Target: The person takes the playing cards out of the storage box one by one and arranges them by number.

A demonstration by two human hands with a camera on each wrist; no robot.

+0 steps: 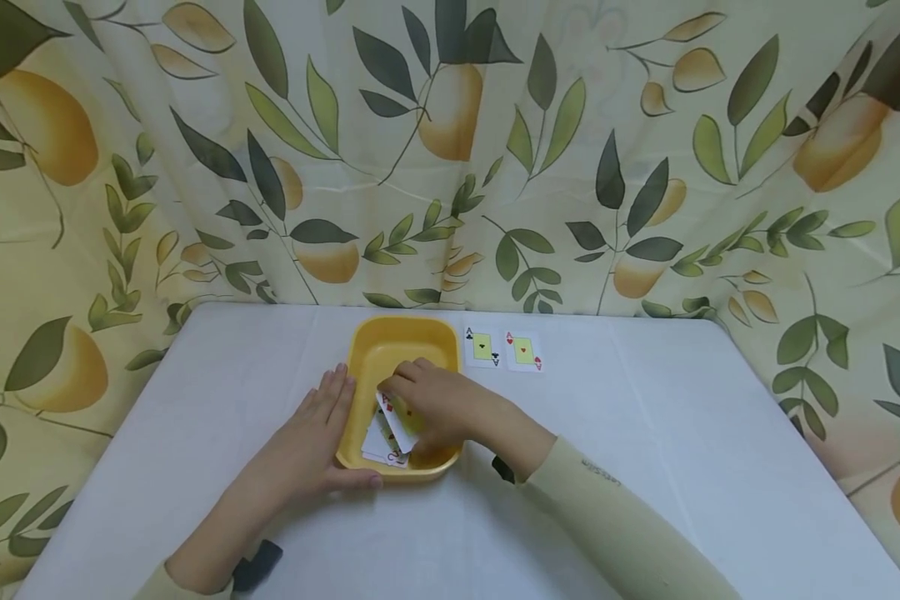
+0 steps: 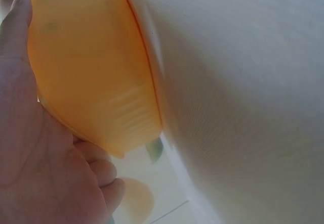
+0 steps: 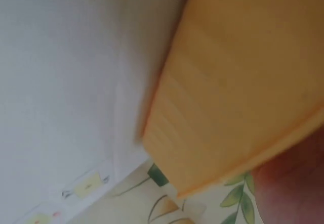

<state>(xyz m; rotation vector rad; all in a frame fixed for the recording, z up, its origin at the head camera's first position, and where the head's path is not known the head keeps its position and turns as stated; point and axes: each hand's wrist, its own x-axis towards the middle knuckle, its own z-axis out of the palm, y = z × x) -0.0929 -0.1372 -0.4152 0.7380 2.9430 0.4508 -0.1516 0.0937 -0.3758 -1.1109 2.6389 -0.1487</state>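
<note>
two hands at a yellow tray of cards

the right hand (image 1: 437,398) reaches into the yellow tray (image 1: 367,354) from the right side, its fingers curled down over the loose playing cards (image 1: 390,433) lying in the near half of the tray. whether the fingertips actually pinch a card cannot be told from the head view, as the hand covers the spot. in the right wrist view only a sliver of the right hand (image 3: 296,193) shows under the tray's (image 3: 243,82) outer wall.

the left hand (image 1: 317,442) lies flat against the left wall of the tray, fingers straight and pointing to the far side, thumb hooked round the near left corner. in the left wrist view the left hand's (image 2: 45,153) palm presses on the tray's (image 2: 91,72) orange-yellow side.

the tray sits near the middle of the white table (image 1: 645,417), a little toward the far edge. just to its right, at the far side, two ace cards (image 1: 502,350) lie face up side by side, one black and one red, apart from the tray. behind the table hangs a curtain (image 1: 195,167) printed with leaves and yellow fruit.
</note>
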